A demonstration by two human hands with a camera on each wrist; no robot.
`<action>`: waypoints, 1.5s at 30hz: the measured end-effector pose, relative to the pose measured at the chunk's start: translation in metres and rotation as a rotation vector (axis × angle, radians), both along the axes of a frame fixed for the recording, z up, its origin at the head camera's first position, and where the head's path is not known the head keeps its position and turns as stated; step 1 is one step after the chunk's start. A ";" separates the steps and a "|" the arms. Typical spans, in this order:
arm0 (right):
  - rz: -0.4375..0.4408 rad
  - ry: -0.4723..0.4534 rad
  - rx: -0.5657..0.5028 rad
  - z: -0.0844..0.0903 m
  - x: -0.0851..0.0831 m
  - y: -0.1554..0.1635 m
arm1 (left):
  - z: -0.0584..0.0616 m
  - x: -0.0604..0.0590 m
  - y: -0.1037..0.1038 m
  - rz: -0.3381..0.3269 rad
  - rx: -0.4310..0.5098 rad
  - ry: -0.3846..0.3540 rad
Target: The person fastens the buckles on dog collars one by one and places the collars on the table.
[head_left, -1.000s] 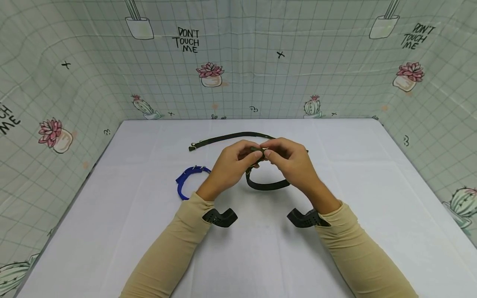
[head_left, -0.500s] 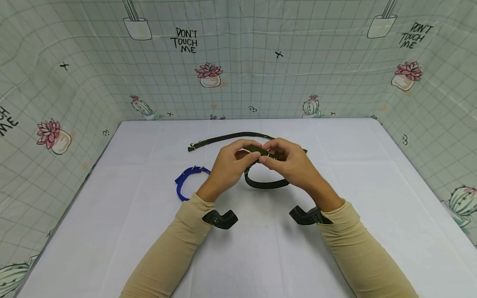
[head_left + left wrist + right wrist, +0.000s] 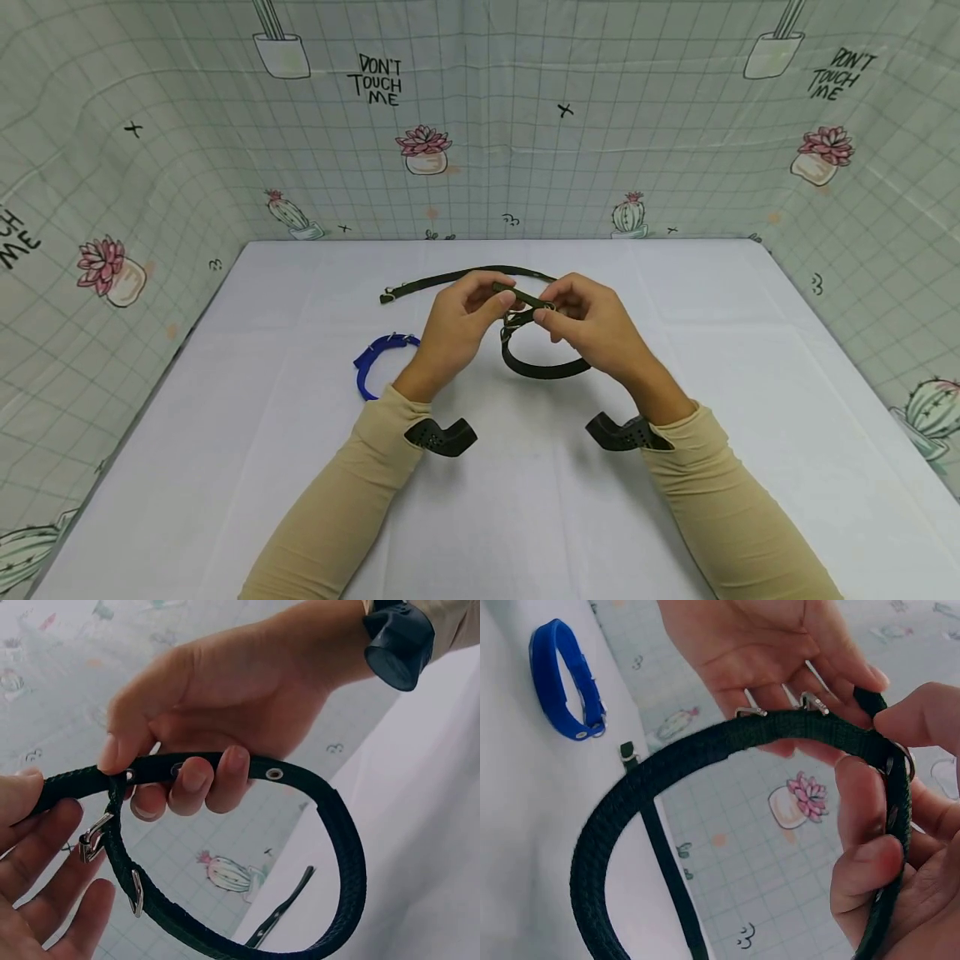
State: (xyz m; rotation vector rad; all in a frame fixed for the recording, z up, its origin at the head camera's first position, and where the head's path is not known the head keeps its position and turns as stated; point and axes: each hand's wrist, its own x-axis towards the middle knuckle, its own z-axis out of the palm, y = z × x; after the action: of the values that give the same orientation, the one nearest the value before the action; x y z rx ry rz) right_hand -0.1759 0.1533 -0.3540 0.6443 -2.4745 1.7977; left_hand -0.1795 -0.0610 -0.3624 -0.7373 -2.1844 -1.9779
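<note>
Both hands raised — pinching dark collar (image 3: 543,367)

3 collars total: 1 dark looped collar (image 3: 543,367) held up, 1 dark collar laid out straight (image 3: 450,277), 1 blue collar (image 3: 378,354). 2 hands: left hand (image 3: 457,329), right hand (image 3: 592,325). 1 bench (image 3: 712,350).

Dark green woven collar (image 3: 542,368) with metal buckle (image 3: 91,838) and eyelets, looped, held above the table.
</note>
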 end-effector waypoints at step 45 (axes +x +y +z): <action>-0.045 0.067 -0.067 -0.001 -0.005 0.015 | 0.008 0.000 -0.005 0.006 0.263 -0.037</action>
State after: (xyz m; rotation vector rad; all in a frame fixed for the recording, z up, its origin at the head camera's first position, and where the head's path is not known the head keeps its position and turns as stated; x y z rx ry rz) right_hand -0.1814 0.1683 -0.3550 0.6282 -2.3556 1.8038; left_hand -0.1791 -0.0658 -0.3544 -0.6594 -1.8874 -2.2332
